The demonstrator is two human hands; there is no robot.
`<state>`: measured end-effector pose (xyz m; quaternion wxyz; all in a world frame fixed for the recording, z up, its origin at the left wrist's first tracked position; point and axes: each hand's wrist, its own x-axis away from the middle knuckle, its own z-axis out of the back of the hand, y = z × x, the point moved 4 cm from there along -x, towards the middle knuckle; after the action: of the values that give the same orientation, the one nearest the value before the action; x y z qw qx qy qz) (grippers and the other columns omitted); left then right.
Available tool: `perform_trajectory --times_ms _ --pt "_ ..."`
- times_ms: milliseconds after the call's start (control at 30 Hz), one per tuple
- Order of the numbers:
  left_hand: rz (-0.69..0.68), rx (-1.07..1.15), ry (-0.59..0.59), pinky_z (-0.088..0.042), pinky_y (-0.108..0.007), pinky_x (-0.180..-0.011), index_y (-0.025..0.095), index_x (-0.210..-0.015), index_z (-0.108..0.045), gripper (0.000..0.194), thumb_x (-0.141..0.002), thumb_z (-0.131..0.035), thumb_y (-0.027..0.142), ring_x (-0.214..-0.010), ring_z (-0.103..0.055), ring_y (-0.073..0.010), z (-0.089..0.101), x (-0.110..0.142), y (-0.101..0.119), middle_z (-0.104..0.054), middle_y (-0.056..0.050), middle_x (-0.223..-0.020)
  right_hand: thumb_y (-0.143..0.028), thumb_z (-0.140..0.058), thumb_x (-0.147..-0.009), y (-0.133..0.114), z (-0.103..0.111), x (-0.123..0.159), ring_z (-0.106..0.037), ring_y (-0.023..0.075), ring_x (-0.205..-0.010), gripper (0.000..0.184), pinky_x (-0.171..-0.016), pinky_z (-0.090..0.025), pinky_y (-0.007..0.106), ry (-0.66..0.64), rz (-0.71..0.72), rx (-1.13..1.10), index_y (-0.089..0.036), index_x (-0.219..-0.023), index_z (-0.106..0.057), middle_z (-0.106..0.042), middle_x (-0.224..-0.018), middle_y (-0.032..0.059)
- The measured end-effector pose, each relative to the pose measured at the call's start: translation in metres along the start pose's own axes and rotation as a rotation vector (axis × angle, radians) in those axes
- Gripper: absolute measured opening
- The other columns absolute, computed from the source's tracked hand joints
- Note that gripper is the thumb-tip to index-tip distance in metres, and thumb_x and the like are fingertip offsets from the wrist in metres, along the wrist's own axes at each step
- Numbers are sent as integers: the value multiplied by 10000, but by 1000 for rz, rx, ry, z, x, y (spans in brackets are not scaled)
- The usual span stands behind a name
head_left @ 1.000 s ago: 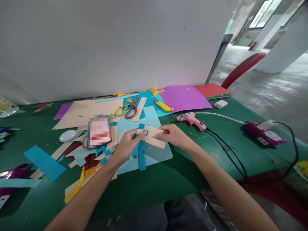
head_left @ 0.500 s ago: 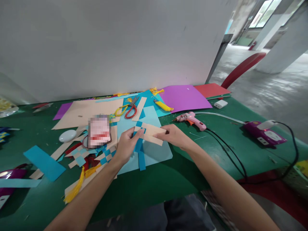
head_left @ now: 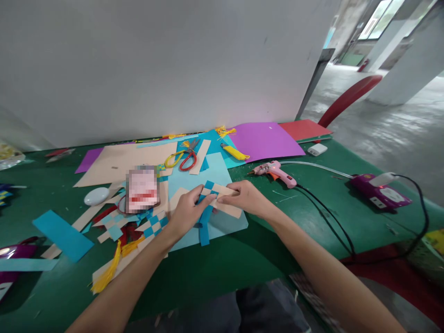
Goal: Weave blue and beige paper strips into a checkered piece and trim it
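Beige and blue paper strips, interlaced into a small checkered weave (head_left: pixel 210 188), are held over a light-blue sheet (head_left: pixel 225 224). My left hand (head_left: pixel 189 208) pinches the left side of the weave, thumb on top. My right hand (head_left: pixel 243 196) grips the beige strips close to the crossing, its thumb and fingers near the left thumb. Loose beige ends stick out under the right hand, and a blue strip (head_left: pixel 204 233) hangs toward the table's front edge. Fingers beneath the paper are mostly hidden.
Scissors (head_left: pixel 188 161) and a yellow cutter knife (head_left: pixel 235 152) lie behind the hands. A pink glue gun (head_left: pixel 274 172) rests at right, its cable running to a purple power strip (head_left: pixel 378 192). Paper scraps, a yellow tassel (head_left: pixel 113 273) and a blurred-out device (head_left: pixel 142 188) are at left.
The weave has turned slightly and shifted right and down. My right fingers have slid inward to the crossing. A beige end now shows behind my left hand.
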<state>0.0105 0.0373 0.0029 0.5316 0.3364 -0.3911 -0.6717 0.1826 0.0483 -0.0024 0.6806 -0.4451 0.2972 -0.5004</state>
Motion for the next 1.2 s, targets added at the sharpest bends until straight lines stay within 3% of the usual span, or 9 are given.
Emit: perform_trajectory --times_ms 167,500,600,767,867,933,1067,1133,1200 --pt "71 217 -220 -524 -300 -594 205 -902 -609 365 -764 -641 542 -663 -678 -233 -6 1 3 -687 -32 -740 -420 -634 -705 1 8 0 -232 77 -532 372 -466 -146 247 42 -20 9 -188 -553 -386 -224 -564 -58" --pt "150 322 -178 -554 -330 -616 187 -942 -694 429 -713 -694 549 -764 -696 -276 2 -3 -7 -716 -62 -850 -420 -645 -704 -1 7 1 -224 71 -526 367 -473 -132 252 -76 -17 -14 -178 -549 -416 -244 -549 -60" --pt "175 350 -265 -563 -352 -625 187 -957 -705 396 -694 -740 481 -712 -702 -276 -3 -1 -3 -721 -59 -804 -418 -644 -706 0 5 -1 -215 68 -528 400 -479 -129 254 -57 0 5 -185 -540 -364 -221 -556 -63" --pt "83 177 -164 -546 -316 -637 160 -902 -713 350 -776 -664 482 -735 -689 -255 2 -3 3 -720 -52 -729 -442 -661 -702 -1 7 -2 -299 79 -536 354 -485 -187 246 29 -3 -5 -167 -575 -479 -326 -557 -56" --pt "-124 -86 14 -541 -331 -716 166 -861 -707 299 -854 -587 440 -808 -684 -249 10 -4 4 -729 -49 -778 -498 -622 -757 -6 11 -1 -469 119 -626 343 -562 -327 246 53 73 -133 -155 -746 -638 -547 -665 -10" --pt "-429 -256 132 -507 -394 -878 193 -919 -707 223 -900 -544 343 -987 -658 -260 15 0 11 -734 -61 -960 -533 -558 -813 -8 17 -2 -560 160 -776 386 -691 -403 270 145 130 -238 -168 -855 -677 -648 -821 35" --pt "-963 -517 246 -343 -519 -1075 249 -1041 -681 269 -902 -488 125 -1258 -500 -248 18 15 25 -681 -57 -1166 -609 -499 -833 -3 33 0 -573 153 -719 497 -688 -422 269 412 74 -323 -173 -649 -648 -653 -709 54" --pt "-1037 -606 314 -344 -527 -1077 268 -1069 -671 300 -887 -505 97 -1248 -509 -240 20 19 29 -686 -47 -1157 -664 -448 -832 -1 30 1 -514 124 -554 611 -572 -386 256 267 -14 -333 -168 -503 -588 -584 -534 45" --pt "-1050 -655 376 -347 -530 -1076 278 -1092 -665 303 -881 -529 110 -1233 -521 -241 23 21 30 -690 -44 -1147 -685 -384 -850 -3 18 4 -507 113 -498 681 -521 -348 251 -132 -54 -344 -148 -507 -623 -594 -506 59"
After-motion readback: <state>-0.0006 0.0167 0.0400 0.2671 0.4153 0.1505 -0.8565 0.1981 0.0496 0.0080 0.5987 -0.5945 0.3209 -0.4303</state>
